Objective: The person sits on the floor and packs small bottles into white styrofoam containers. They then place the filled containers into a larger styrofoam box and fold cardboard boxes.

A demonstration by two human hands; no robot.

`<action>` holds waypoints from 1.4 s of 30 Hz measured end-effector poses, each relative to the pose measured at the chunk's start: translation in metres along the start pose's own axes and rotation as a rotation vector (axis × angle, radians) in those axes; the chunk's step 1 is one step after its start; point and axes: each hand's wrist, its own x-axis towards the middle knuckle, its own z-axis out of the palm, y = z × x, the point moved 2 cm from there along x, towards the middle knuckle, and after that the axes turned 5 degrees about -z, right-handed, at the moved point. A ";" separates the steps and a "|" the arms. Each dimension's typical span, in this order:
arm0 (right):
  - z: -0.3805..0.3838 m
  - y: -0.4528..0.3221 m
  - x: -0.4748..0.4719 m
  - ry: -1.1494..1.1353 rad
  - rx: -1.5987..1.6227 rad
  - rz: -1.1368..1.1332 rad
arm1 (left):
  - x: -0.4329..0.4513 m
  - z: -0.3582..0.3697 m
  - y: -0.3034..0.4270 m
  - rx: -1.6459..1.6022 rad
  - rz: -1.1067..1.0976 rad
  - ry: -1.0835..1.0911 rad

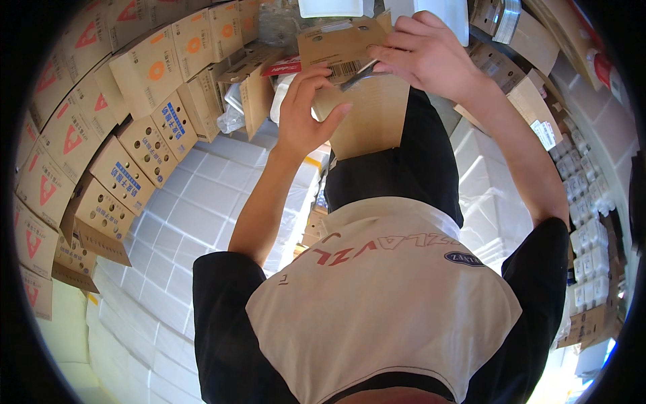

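Observation:
A cardboard box (371, 118) with a printed barcode is in front of my black trousers, clear tape across its edge. My right hand (421, 53) is above the box's right side, its fingers closed on a thin, dark, pen-like tool (359, 76) that slants down to the left over the taped edge. At the box's left side is my left hand (313, 108), thumb and fingers apart; its fingertips are close to the barcode, and whether they touch the cardboard cannot be told.
Stacked printed cartons (146, 76) line the left side. Wrapped white boxes (197, 202) stand in a block behind my left arm. An open carton (257, 96) with plastic inside lies left of the box. White trays (330, 7) are beyond it, and white packs (588, 242) fill the right side.

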 end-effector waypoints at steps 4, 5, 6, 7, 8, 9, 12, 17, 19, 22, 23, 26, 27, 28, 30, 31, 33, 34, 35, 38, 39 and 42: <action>-0.001 -0.005 0.011 0.027 0.028 0.004 | -0.002 -0.003 -0.001 0.007 0.001 -0.010; -0.001 -0.003 0.012 0.027 0.026 -0.002 | -0.003 -0.003 -0.002 0.015 0.002 -0.012; -0.001 -0.001 0.011 0.025 0.025 0.001 | -0.002 -0.003 -0.001 0.012 0.005 -0.013; -0.001 -0.001 0.011 0.024 0.022 0.001 | -0.002 -0.003 0.001 0.008 0.008 -0.013; -0.001 -0.002 0.011 0.022 0.025 0.003 | -0.001 -0.002 0.001 0.005 0.012 -0.014; -0.001 -0.002 0.010 0.023 0.025 0.006 | -0.001 -0.001 0.001 0.000 0.011 -0.013; -0.001 -0.001 0.011 0.026 0.026 0.014 | -0.002 0.001 -0.001 -0.017 0.014 -0.011; -0.004 0.000 0.015 0.035 0.030 0.020 | -0.006 0.003 -0.006 -0.040 0.042 -0.019; -0.004 0.002 0.016 0.036 0.024 0.023 | -0.010 0.009 -0.008 -0.116 -0.031 0.032; -0.008 0.006 0.014 0.035 0.013 0.039 | -0.013 0.013 -0.003 -0.111 -0.117 0.044; -0.011 0.011 0.010 0.034 0.000 0.053 | -0.013 0.012 -0.003 -0.058 -0.123 0.035; -0.023 0.033 -0.008 0.027 -0.054 0.130 | -0.016 0.003 -0.003 0.130 -0.105 -0.003; -0.027 0.042 -0.017 0.025 -0.070 0.178 | -0.018 -0.001 -0.002 0.181 -0.092 -0.017; -0.030 0.052 -0.027 0.023 -0.089 0.231 | -0.021 -0.004 0.000 0.192 -0.076 -0.037; -0.034 0.066 -0.049 0.030 -0.122 0.377 | -0.024 -0.005 0.002 0.191 -0.059 -0.041; -0.035 0.069 -0.060 0.038 -0.124 0.468 | -0.022 -0.004 0.004 0.179 -0.055 -0.028; -0.025 0.058 -0.075 0.042 -0.028 0.645 | -0.020 -0.002 0.007 0.159 -0.053 -0.016; -0.015 0.038 -0.074 0.023 0.109 0.716 | -0.020 -0.002 0.010 0.155 -0.060 -0.017; -0.003 0.009 -0.071 -0.013 0.278 0.770 | -0.020 -0.002 0.011 0.148 -0.066 -0.030; 0.027 -0.077 -0.064 -0.136 0.713 0.848 | -0.017 0.000 0.016 0.123 -0.084 -0.049; 0.042 -0.100 -0.068 -0.076 0.716 0.830 | -0.011 0.003 0.020 0.148 -0.084 -0.065; 0.057 -0.141 -0.065 -0.196 0.461 0.918 | -0.002 0.008 0.034 0.242 -0.098 -0.084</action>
